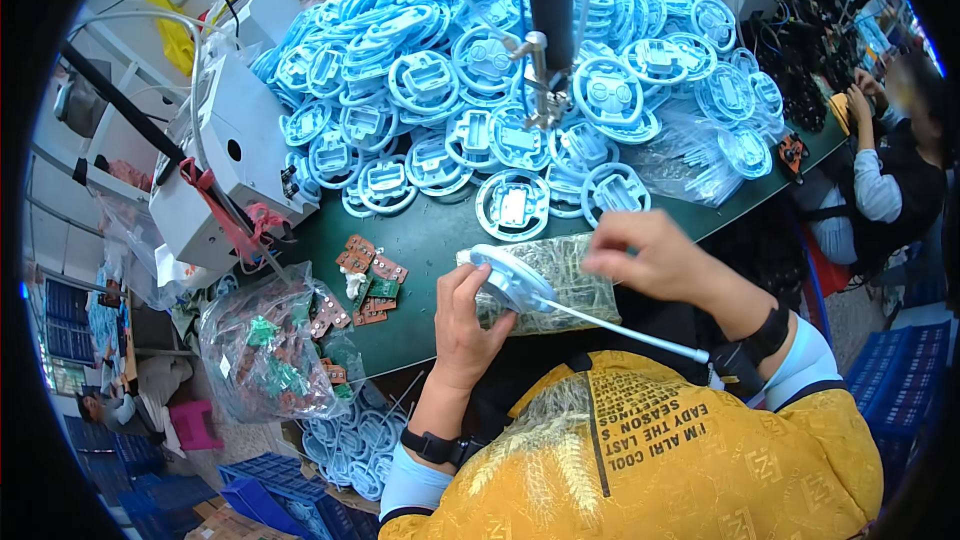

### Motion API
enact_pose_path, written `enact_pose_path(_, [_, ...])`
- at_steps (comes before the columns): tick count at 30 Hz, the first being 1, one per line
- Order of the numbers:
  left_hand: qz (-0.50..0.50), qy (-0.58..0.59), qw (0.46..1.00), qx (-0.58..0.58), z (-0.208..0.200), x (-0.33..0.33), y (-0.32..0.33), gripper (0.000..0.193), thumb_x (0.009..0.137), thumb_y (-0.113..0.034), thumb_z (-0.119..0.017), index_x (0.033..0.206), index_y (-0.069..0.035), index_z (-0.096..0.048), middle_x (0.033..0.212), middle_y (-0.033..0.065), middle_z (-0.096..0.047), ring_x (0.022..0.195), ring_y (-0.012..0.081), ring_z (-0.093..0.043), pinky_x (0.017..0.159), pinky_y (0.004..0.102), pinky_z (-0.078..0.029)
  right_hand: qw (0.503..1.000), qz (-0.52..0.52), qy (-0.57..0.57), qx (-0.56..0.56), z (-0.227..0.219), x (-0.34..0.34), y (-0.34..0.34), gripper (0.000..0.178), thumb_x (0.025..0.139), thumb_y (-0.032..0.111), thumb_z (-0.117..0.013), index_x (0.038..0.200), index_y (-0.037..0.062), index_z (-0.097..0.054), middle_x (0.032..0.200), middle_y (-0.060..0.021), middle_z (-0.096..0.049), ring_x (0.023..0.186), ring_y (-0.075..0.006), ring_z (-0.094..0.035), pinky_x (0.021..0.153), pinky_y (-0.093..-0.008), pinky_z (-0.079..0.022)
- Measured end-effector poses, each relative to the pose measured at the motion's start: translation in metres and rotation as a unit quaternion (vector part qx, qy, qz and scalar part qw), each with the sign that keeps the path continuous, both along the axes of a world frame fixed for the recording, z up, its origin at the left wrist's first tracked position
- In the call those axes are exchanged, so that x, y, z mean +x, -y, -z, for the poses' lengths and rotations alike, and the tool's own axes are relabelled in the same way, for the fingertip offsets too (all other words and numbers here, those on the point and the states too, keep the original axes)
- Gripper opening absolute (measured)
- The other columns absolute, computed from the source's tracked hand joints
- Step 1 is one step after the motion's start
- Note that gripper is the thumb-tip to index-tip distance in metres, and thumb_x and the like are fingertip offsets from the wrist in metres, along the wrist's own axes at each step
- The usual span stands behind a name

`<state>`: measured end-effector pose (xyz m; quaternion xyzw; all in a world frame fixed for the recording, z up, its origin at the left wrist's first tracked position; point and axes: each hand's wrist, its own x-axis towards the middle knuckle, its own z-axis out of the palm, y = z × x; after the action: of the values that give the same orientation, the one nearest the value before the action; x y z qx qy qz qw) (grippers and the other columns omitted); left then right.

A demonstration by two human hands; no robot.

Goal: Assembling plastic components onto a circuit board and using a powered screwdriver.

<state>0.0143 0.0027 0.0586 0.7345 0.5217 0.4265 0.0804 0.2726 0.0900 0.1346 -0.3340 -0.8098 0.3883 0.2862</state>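
My left hand is closed on the rim of a light blue toy steering wheel, which it holds tilted. From the wheel a thin pale rod slants down to the right, across the front of my yellow apron. Beneath the wheel lies a tape-wrapped block at the table's near edge. My right hand hovers by the block's right end, apart from the wheel. Its fingers are curled together and slightly blurred; anything between them is hidden.
A large heap of similar blue wheels covers the table's far side. A metal nozzle on a dark post hangs ahead. Circuit boards and a clear bag lie left, beside a white machine. A co-worker sits right.
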Motion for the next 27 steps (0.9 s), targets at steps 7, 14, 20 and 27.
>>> enact_pose_path(7, [0.021, 0.002, 0.999, 0.027, 0.002, 0.011, -0.004, 0.082, 0.057, 0.002, -0.084, 0.131, -0.006, -0.051, 0.118, 0.0171, -0.056, 0.104, 0.0363, -0.058, 0.087, 0.0434, -0.05, 0.989, -0.048, 0.054, 0.133, 0.028, -0.037, 0.012, 0.032, 0.09, 0.032, -0.069, 0.075, 0.0043, -0.061, 0.067, -0.0117, -0.061, 0.059, -0.0321, -0.062, 0.054, -0.0419, -0.048])
enact_pose_path(14, [0.008, -0.043, 0.998, 0.042, -0.004, 0.014, -0.004, 0.084, 0.06, 0.0, -0.084, 0.136, -0.004, -0.05, 0.12, 0.0161, -0.057, 0.109, 0.0339, -0.057, 0.088, 0.0425, -0.05, 0.995, -0.028, -0.025, 0.089, 0.033, -0.037, 0.012, 0.03, 0.091, 0.023, -0.064, 0.071, 0.0022, -0.056, 0.063, -0.0138, -0.054, 0.054, -0.0305, -0.058, 0.052, -0.0415, -0.045])
enact_pose_path(20, [0.005, 0.412, 0.871, -0.267, -0.008, 0.009, 0.004, 0.063, 0.074, -0.01, -0.086, 0.128, 0.001, -0.057, 0.11, 0.0096, -0.063, 0.097, 0.0172, -0.062, 0.082, 0.0314, -0.053, 0.841, -0.014, -0.221, -0.494, 0.062, -0.013, 0.006, 0.034, 0.104, 0.034, -0.049, 0.101, 0.0023, -0.059, 0.085, -0.0077, -0.066, 0.064, -0.0162, -0.065, 0.056, -0.0284, -0.055])
enact_pose_path(27, [0.148, 0.359, 0.887, -0.25, -0.035, 0.011, 0.009, 0.033, 0.073, -0.007, -0.089, 0.094, -0.002, -0.063, 0.092, 0.003, -0.067, 0.085, 0.0096, -0.064, 0.075, 0.0262, -0.052, 0.757, -0.071, -0.27, -0.591, 0.079, 0.001, 0.014, 0.041, 0.098, 0.031, -0.063, 0.121, -0.0021, -0.058, 0.096, -0.0134, -0.069, 0.075, -0.0235, -0.071, 0.059, -0.0334, -0.058])
